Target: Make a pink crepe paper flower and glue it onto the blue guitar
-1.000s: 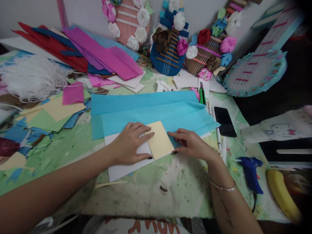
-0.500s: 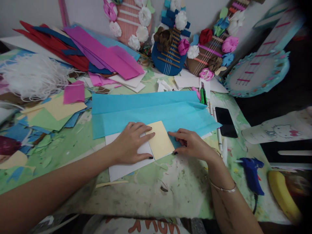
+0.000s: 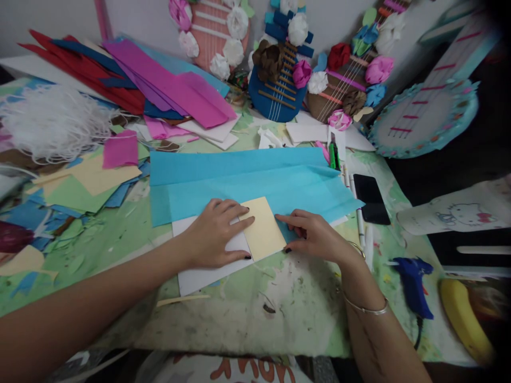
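A long sheet of light blue tissue paper (image 3: pixel 247 181) lies across the middle of the table. On its near edge sits a cream card (image 3: pixel 263 234), overlapping a white sheet (image 3: pixel 199 274). My left hand (image 3: pixel 213 234) lies flat, fingers stretched out, pressing the cream card's left side and the white sheet. My right hand (image 3: pixel 313 234) rests just right of the card, its index finger pointing at the card's edge and the other fingers curled on the blue paper.
Stacks of purple, red and blue paper (image 3: pixel 159 85) fill the back left, with white shredded strands (image 3: pixel 51 122) beside them. Paper guitars with flowers (image 3: pixel 279 69) lean on the wall. A black phone (image 3: pixel 371 197), pens, a blue glue gun (image 3: pixel 413 284) and a banana (image 3: pixel 463 319) lie at right.
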